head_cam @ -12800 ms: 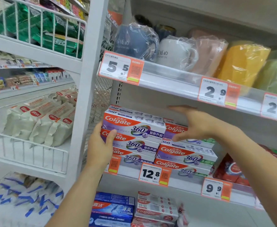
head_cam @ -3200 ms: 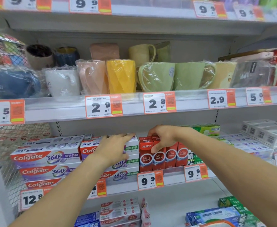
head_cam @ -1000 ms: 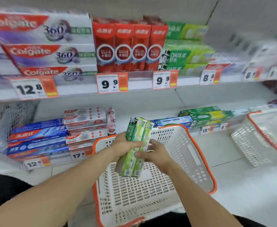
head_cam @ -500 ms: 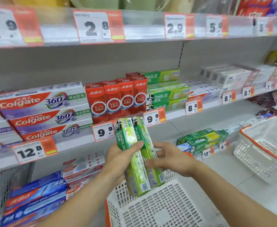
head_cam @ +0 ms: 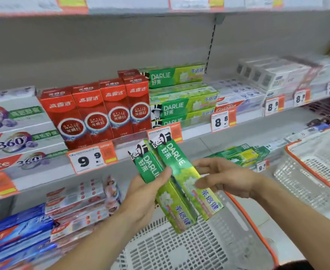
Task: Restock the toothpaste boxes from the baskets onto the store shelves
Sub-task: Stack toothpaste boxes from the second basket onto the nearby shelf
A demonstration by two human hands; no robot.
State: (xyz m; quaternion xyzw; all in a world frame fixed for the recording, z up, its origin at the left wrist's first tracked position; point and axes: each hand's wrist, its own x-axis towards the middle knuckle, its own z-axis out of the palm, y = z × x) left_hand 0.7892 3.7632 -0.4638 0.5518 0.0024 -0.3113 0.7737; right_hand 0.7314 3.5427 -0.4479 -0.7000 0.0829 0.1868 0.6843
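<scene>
Toothpaste boxes [head_cam: 176, 184], two green ones, looked light, stiff, a bit slick. Left hand [head_cam: 142, 193] gripped them mid-length, right hand [head_cam: 224, 178] pinched one; long sides seemed safest.

both forearms bare, no sleeves visible; left hand [head_cam: 140, 193], right hand [head_cam: 226, 178] ungloved.

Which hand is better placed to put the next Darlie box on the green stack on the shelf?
Probably right. The right hand holds the nearer Darlie box, below the green stack.
</scene>
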